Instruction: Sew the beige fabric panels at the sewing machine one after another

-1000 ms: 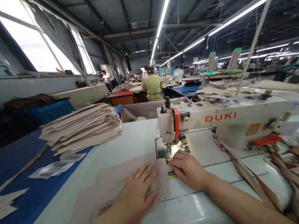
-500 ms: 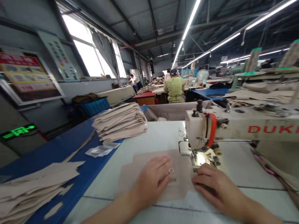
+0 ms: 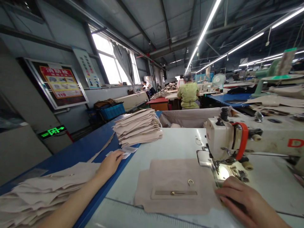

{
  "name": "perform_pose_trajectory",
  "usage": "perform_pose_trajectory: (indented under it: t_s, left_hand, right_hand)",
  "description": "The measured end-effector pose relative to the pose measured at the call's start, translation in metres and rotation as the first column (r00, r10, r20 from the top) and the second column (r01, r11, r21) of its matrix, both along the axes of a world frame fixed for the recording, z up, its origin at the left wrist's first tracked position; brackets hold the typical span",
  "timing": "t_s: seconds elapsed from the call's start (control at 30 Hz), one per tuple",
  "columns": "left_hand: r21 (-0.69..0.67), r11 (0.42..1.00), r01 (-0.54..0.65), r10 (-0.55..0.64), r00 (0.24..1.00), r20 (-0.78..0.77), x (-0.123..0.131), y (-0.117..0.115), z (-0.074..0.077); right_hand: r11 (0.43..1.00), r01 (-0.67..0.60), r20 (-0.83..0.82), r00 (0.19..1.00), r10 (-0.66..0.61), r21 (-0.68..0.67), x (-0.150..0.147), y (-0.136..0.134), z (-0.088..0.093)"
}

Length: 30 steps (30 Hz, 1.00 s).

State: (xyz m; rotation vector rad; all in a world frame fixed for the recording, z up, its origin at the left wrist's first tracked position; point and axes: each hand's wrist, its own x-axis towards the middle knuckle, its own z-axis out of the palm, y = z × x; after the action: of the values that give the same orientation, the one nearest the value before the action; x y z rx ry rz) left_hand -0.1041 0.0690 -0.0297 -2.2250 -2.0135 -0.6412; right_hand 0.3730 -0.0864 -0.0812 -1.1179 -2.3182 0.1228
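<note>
Now fabric panel (image 3: 175,172) flat; zipper strip (image 3: 174,192) runs left-right.

Left hand (image 3: 109,164) touching clear packets (image 3: 123,152); right hand (image 3: 239,198) pressing beige panel (image 3: 175,185).

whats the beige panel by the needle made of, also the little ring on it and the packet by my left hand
Beige panel: looks like matte, suede-like fabric or faux leather; soft surface, no shine.
Ring: probably metal, since it glints.
Packet at the left hand: seemingly thin plastic, translucent and slightly glossy.
</note>
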Motion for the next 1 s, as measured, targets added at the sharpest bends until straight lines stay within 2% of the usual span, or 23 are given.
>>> perform_pose_trajectory:
  t_s: [0.17,0.3,0.57,0.8,1.0]
  left_hand:
    - [0.027,0.999,-0.034,0.033,0.999,0.034,-0.0001,-0.0014,-0.0048]
    - [0.031,0.998,-0.059,0.057,0.996,0.065,-0.0011,-0.0037,-0.0040]
    - [-0.026,0.993,-0.117,0.119,0.980,0.156,-0.0021,-0.0019,-0.0057]
    - [-0.055,0.996,-0.068,0.079,0.972,0.223,-0.0033,0.0000,-0.0008]
    - [0.036,0.993,-0.108,0.097,0.968,0.230,-0.0049,-0.0025,0.0012]
  right_hand:
    - [0.995,-0.024,-0.018,0.999,0.026,0.100,-0.0011,0.0045,0.0034]
    - [0.992,-0.014,-0.043,0.999,0.019,0.123,-0.0018,0.0060,0.0045]
    - [0.995,0.002,-0.028,1.000,0.001,0.095,-0.0006,0.0045,0.0014]
    - [0.999,0.014,-0.010,1.000,-0.014,0.037,-0.0010,0.0041,0.0011]
    - [1.000,0.022,-0.021,1.000,-0.022,-0.002,-0.0004,0.0029,-0.0009]
